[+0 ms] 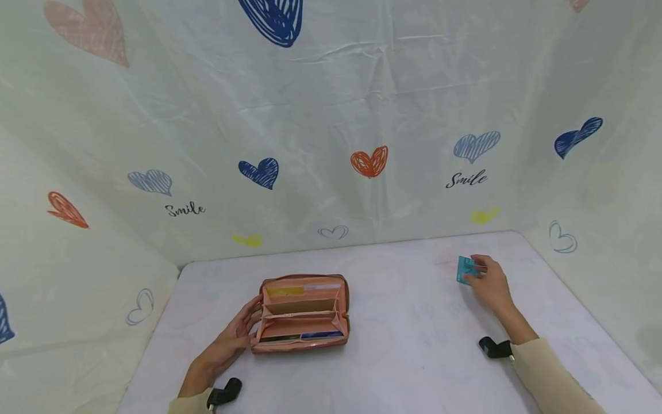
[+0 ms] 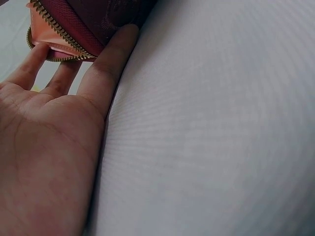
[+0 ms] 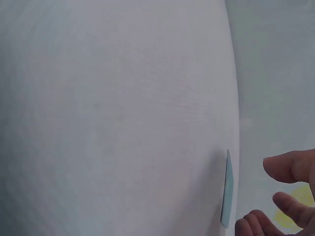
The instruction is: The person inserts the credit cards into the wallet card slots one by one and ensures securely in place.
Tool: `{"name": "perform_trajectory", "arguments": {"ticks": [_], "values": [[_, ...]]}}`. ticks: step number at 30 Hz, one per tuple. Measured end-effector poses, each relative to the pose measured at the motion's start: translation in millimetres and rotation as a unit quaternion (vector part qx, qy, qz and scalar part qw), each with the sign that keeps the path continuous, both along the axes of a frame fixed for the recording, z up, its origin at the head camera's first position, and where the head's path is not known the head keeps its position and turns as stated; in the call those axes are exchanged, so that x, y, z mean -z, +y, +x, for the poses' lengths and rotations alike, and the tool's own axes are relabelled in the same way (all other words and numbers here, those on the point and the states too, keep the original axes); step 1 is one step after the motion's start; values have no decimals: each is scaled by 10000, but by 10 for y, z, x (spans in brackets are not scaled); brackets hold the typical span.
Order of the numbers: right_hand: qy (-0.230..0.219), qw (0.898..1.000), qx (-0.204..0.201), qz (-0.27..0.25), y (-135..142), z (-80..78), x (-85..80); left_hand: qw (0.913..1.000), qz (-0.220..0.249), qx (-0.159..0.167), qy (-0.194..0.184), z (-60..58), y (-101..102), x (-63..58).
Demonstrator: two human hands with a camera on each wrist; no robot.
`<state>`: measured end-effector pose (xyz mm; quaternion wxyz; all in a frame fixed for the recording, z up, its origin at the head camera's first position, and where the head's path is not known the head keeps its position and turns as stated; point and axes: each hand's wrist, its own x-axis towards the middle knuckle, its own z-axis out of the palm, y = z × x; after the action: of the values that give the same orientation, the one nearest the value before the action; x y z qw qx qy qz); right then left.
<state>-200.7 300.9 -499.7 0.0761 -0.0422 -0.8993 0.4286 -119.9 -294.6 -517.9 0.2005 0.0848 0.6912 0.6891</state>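
An opened, salmon-pink zip wallet [image 1: 305, 315] lies at the left of the table, its lining facing up. Yellow and white slips stick up from the rear pocket, and dark and blue card edges show in the front one. My left hand [image 1: 234, 335] rests against the wallet's left side, fingers beside the brass zipper [image 2: 61, 32]. Far to the right, my right hand [image 1: 488, 283] is over a teal card [image 1: 466, 270], fingers overlapping it in the head view. In the right wrist view, the thumb [image 3: 290, 166] is spread, with a gap to the card.
The white table [image 1: 393, 333] backs onto a pale curtain [image 1: 310, 126] printed with hearts and the word Smile. Black camera mounts [image 1: 495, 348] sit at both wrists, by beige sleeves [image 1: 553, 374]. The wallet and the card stand well apart.
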Motion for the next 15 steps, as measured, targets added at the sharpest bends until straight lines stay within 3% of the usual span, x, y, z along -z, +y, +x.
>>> {"name": "perform_trajectory", "arguments": {"ticks": [8,15], "values": [[-896,9941,583,-161,97,-71,45,10000,13,50,75,-3,4,-10],[-1103,9925,526,96,52,-133,17,10000,9,-18,-47,13,15,-32]]}}
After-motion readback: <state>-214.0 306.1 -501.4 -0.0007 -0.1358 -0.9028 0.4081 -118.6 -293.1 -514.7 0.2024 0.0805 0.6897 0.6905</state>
